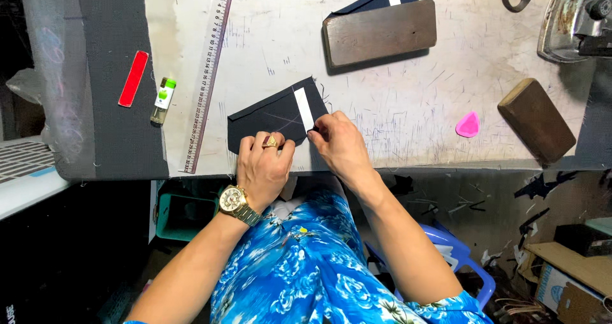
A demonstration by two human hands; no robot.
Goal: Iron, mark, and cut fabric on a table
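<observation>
A small dark navy fabric piece (271, 115) with a white strip (304, 106) and faint chalk lines lies near the front edge of the white work table (382, 107). My left hand (264, 168), wearing a gold watch and a ring, presses flat on the fabric's near edge. At the fabric's right corner, my right hand (338, 142) pinches the cloth just below the white strip. Both hands touch the fabric.
A long clear ruler (208, 75) lies left of the fabric, beside a small glass bottle (163, 101) and a red chalk bar (133, 78). Two wooden blocks (379, 32) (535, 120), a second navy piece, pink tailor's chalk (468, 125), scissors and an iron (577, 18) sit farther out.
</observation>
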